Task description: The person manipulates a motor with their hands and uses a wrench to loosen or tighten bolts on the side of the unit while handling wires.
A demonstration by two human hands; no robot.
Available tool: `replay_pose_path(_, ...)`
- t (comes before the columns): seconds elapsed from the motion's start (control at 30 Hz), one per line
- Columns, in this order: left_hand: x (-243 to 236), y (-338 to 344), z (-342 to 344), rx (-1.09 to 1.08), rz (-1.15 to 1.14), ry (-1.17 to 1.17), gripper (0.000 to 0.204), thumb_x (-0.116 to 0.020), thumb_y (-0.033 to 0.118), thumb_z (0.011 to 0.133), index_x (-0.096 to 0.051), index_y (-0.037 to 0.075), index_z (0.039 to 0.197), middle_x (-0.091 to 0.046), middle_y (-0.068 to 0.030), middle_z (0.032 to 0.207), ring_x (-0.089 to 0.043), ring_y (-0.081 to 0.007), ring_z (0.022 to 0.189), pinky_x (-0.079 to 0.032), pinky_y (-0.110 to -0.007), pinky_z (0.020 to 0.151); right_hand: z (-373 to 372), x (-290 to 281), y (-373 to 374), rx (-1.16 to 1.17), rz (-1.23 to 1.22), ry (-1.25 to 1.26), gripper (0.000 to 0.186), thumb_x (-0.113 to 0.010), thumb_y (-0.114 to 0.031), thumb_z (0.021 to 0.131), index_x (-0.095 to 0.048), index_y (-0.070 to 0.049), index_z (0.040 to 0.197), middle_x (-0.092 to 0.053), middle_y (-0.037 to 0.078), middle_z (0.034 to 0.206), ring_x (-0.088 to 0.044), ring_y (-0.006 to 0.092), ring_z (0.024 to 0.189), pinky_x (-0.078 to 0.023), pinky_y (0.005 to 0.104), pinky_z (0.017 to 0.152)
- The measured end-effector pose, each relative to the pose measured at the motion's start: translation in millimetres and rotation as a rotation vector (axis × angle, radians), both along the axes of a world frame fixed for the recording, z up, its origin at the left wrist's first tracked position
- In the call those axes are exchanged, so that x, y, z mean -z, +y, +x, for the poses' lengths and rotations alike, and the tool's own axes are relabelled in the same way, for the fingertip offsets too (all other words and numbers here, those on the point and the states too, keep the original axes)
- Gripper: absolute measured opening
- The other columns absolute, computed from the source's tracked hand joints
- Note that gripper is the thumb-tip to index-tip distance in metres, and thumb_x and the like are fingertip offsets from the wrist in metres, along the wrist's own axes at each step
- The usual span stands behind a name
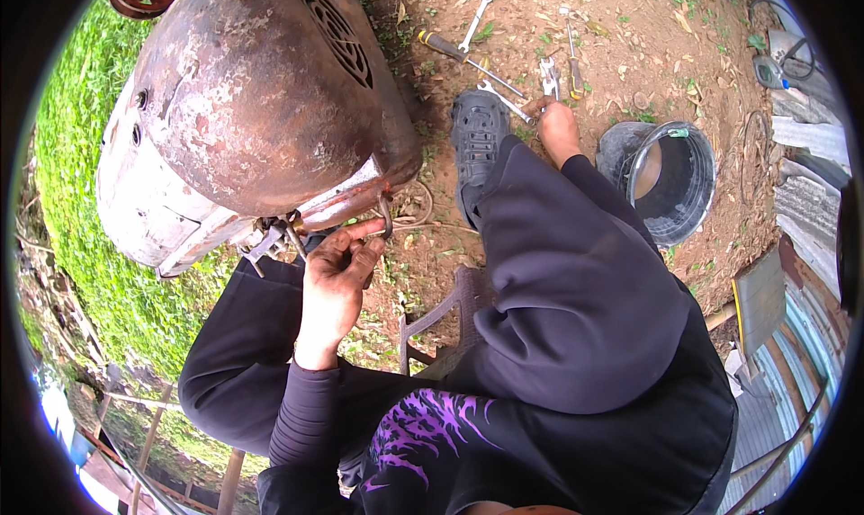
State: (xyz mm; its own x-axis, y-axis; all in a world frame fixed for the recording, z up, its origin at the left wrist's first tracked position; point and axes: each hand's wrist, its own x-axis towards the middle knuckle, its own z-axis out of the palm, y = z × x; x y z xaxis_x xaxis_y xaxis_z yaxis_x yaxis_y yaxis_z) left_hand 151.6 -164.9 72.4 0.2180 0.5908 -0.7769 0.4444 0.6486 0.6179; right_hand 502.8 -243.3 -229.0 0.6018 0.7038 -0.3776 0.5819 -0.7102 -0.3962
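A large rusty rounded metal housing [261,92] with flaking paint and a slotted vent fills the upper left. Beneath its lower edge, my left hand [335,277] is closed, its index finger reaching to a rusty curved metal piece [386,216]. What lies inside those fingers is mostly hidden. Beside it is a metal bracket with bolts [268,242]. My right hand [558,130] reaches down to the ground with bent fingers, at the ends of a wrench [506,101] and a grey metal tool [548,72]. Which of the two it grips is unclear.
A yellow-handled screwdriver [443,46], another wrench [475,23] and a second screwdriver [572,61] lie on the dirt. A black bucket [670,182] stands right of my leg. My black shoe [477,146] is near the tools. Corrugated sheets [814,200] line the right.
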Motion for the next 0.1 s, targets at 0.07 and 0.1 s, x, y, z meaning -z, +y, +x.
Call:
replay_pose_path(0.07, 1.2, 1.0, 0.3, 0.020, 0.030, 0.012, 0.024, -0.063, 0.007, 0.092, -0.065, 0.002, 0.115, -0.041, 0.0100, 0.066, -0.033, -0.0004, 0.057, -0.027, -0.019, 0.052, 6.9, 0.3, -0.6, -0.040, -0.013, 0.025, 0.022, -0.054, -0.012, 0.085, -0.070, -0.009, 0.100, -0.067, 0.022, 0.095, -0.065, 0.0379, 0.091, -0.051, 0.0457, 0.081)
replay_pose_path(0.1, 2.6, 0.9, -0.2, 0.034, 0.061, 0.024, 0.024, -0.064, 0.008, 0.092, -0.064, 0.002, 0.115, -0.041, 0.0100, 0.066, -0.033, -0.0003, 0.057, -0.027, -0.019, 0.052, 9.8, -2.4, 0.2, -0.067, -0.023, 0.035, 0.023, -0.054, -0.014, 0.086, -0.070, -0.009, 0.102, -0.067, 0.022, 0.097, -0.065, 0.0378, 0.093, -0.051, 0.0451, 0.082)
